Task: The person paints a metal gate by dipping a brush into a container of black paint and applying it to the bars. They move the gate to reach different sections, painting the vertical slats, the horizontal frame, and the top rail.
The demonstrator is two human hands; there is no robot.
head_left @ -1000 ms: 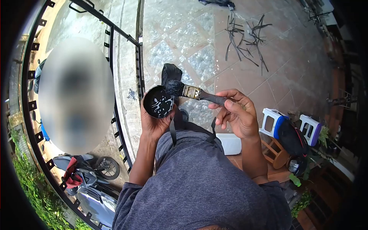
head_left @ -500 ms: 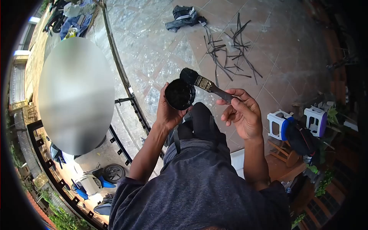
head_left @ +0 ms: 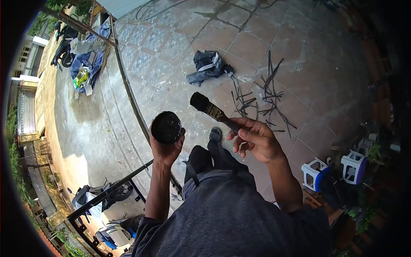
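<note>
My left hand is wrapped round a small round pot whose inside is coated black. To its right, my right hand pinches the dark handle of a paintbrush between thumb and fingers. The brush's bristles are black and point up and left, apart from the pot's rim. Its metal ferrule is smeared with dark paint.
Dark thin strips lie scattered on the tiled floor beyond my right hand, beside a dark crumpled cloth. White plastic stools stand at the right. A black metal frame runs along the lower left, with motorbikes behind it.
The brush has come away from the pot's rim. The pot in my left hand has shifted left and down in view, and my view has tilted further up the floor.
</note>
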